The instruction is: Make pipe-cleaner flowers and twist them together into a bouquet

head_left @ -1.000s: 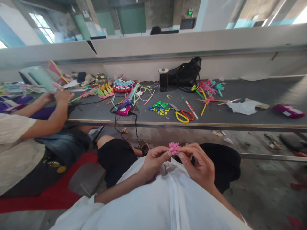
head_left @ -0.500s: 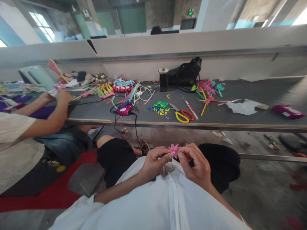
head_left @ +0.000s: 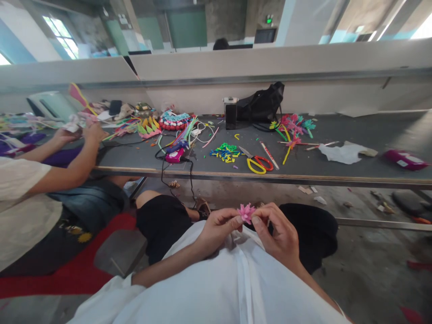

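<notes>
A small pink flower [head_left: 246,213] with pointed petals is held above my lap, in front of my white shirt. My left hand [head_left: 221,229] pinches its left side between thumb and fingers. From the other side, the thumb and forefinger of my right hand [head_left: 278,231] grip its right edge. The flower's underside is hidden. Ahead on the table lie scissors [head_left: 257,163] with one yellow and one red handle, beside a heap of short green, blue and yellow pieces [head_left: 225,153].
Pink and teal flowers on stems [head_left: 293,128] lie on the dark table [head_left: 340,167]. A glue gun [head_left: 177,146], a black bag [head_left: 261,103], white paper [head_left: 342,153] and a magenta packet [head_left: 406,159] are there too. At left, a co-worker's hands [head_left: 91,130] hold something pale and pink.
My hands keep their pinch on the pink flower, which has turned slightly. The co-worker's hands at left have shifted a little.
</notes>
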Tool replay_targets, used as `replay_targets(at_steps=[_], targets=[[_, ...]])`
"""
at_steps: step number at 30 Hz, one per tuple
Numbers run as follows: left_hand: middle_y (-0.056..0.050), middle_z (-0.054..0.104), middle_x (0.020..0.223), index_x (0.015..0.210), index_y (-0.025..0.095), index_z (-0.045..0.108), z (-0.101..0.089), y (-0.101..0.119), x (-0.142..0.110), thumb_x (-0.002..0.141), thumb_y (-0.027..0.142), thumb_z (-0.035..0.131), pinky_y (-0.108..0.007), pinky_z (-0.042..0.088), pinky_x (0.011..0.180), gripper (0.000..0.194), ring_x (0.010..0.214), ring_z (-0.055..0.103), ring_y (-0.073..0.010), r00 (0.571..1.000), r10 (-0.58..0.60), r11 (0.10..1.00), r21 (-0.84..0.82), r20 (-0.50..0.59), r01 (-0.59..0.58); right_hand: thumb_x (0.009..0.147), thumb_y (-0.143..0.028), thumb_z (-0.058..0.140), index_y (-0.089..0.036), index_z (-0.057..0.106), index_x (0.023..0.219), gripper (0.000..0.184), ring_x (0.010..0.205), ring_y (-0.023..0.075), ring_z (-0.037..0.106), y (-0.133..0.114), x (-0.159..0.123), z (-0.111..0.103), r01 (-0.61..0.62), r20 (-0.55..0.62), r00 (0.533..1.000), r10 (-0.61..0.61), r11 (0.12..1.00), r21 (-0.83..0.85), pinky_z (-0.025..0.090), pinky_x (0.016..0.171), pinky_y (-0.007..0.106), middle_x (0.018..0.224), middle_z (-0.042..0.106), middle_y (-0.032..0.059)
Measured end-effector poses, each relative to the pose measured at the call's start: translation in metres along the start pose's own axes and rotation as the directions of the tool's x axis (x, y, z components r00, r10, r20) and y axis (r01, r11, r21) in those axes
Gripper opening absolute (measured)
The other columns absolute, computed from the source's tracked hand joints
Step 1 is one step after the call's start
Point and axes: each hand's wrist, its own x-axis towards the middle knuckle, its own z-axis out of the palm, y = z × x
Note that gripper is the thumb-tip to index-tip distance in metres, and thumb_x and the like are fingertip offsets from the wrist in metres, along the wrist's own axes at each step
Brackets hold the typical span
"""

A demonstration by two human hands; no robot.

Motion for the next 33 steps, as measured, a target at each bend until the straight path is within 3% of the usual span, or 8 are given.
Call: replay_targets(at_steps=[5, 9, 21, 27, 33], targets=[[-0.002, 0.062, 0.067, 0.080, 0.014, 0.074, -0.0006, -0.0016, 0.0011, 0.077, 0.040, 0.075, -0.024, 0.041, 0.064, 0.026, 0.064, 0.053, -0.0119, 0.997, 0.072, 0.997, 0.021, -0.041, -0.071, 0.085, -0.012, 0.062, -0.021, 0.065, 0.096, 0.015, 0.067, 0.0148, 0.052, -0.0011, 0.0001, 0.0008, 0.086, -0.053, 0.995, -0.087, 0.996, -0.026, 0.046, 0.061, 0.030, 0.082, 0.062, 0.0032], [-0.002, 0.061, 0.066, 0.079, 0.014, 0.074, -0.0021, -0.0009, 0.0012, 0.080, 0.038, 0.072, -0.024, 0.042, 0.065, 0.024, 0.065, 0.054, -0.0127, 0.992, 0.126, 0.986, 0.113, -0.028, -0.122, 0.083, -0.010, 0.064, -0.022, 0.066, 0.094, 0.016, 0.068, 0.0152, 0.055, 0.0017, 0.0002, 0.0014, 0.165, -0.049, 0.984, -0.170, 0.982, -0.086, 0.046, 0.060, 0.030, 0.080, 0.064, 0.0030], [-0.004, 0.065, 0.068, 0.080, 0.016, 0.075, -0.0033, 0.0068, 0.0008, 0.086, 0.034, 0.066, -0.026, 0.042, 0.071, 0.021, 0.072, 0.057, -0.0149, 0.975, 0.222, 0.909, 0.355, 0.031, -0.219, 0.091, -0.013, 0.054, -0.020, 0.060, 0.083, 0.012, 0.071, 0.0149, 0.054, 0.0065, 0.0012, 0.0020, 0.110, -0.007, 0.994, -0.111, 0.990, -0.090, 0.044, 0.061, 0.026, 0.077, 0.060, 0.0026], [-0.003, 0.062, 0.068, 0.078, 0.014, 0.073, -0.0012, 0.0057, 0.0009, 0.083, 0.039, 0.068, -0.026, 0.042, 0.068, 0.026, 0.068, 0.055, -0.0138, 0.992, 0.120, 0.975, 0.186, 0.027, -0.123, 0.091, -0.012, 0.053, -0.020, 0.059, 0.083, 0.014, 0.069, 0.0140, 0.053, 0.0035, 0.0022, 0.0027, 0.078, -0.022, 0.997, -0.079, 0.996, -0.042, 0.043, 0.058, 0.025, 0.075, 0.059, 0.0017], [-0.003, 0.060, 0.066, 0.076, 0.011, 0.071, -0.0012, 0.0065, 0.0006, 0.086, 0.041, 0.064, -0.025, 0.040, 0.069, 0.032, 0.068, 0.053, -0.0128, 0.994, 0.002, 0.996, 0.084, 0.109, -0.011, 0.091, -0.012, 0.056, -0.020, 0.062, 0.083, 0.012, 0.069, 0.0134, 0.055, 0.0019, 0.0008, 0.0017, 0.054, -0.034, 0.998, -0.053, 0.999, 0.008, 0.044, 0.060, 0.025, 0.077, 0.060, 0.0014]])
